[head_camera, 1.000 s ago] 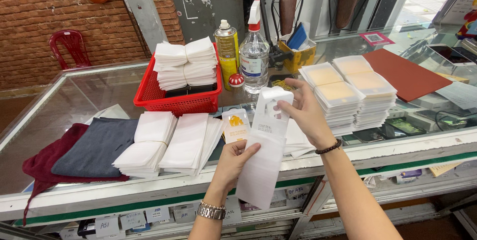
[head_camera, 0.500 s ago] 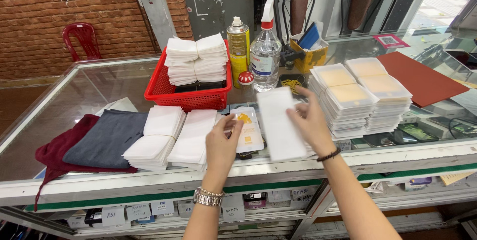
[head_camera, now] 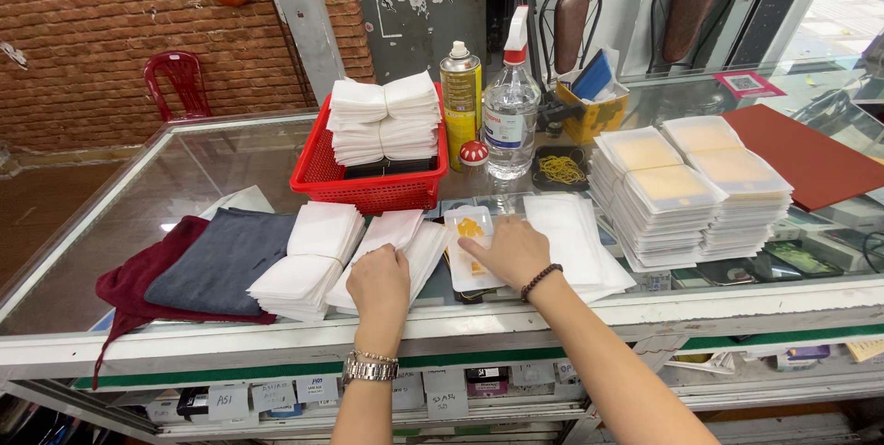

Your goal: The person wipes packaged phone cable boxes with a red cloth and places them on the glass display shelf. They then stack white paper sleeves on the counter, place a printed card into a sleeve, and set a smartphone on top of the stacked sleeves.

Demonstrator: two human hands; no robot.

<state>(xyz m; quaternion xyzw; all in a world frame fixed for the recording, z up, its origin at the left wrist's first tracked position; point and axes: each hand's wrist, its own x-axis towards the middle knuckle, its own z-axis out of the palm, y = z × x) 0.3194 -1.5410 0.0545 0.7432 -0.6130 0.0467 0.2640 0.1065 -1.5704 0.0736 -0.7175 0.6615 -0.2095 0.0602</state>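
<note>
My left hand [head_camera: 378, 282] rests fingers-down on a fanned stack of white folded cloths [head_camera: 398, 235] at the near edge of the glass counter [head_camera: 138, 215]. A metal watch is on that wrist. My right hand [head_camera: 509, 250] lies on a small clear packet with a yellow insert [head_camera: 466, 238], fingers pressing its lower part. A beaded bracelet circles that wrist. Just right of the right hand lies a long white sleeve pile [head_camera: 573, 235], which neither hand holds.
A second white cloth stack [head_camera: 311, 256] and grey and maroon cloths [head_camera: 207, 265] lie to the left. A red basket [head_camera: 373, 178] holds more white stacks. Spray can [head_camera: 460, 95], spray bottle [head_camera: 510, 114], rubber bands [head_camera: 558, 169], stacks of clear packets [head_camera: 686, 192] and a red-brown sheet [head_camera: 801, 155] stand behind and right.
The long white sleeve that both hands held up a second ago now lies on the pile at right. My left hand moved onto the cloth stack, my right onto the small packet.
</note>
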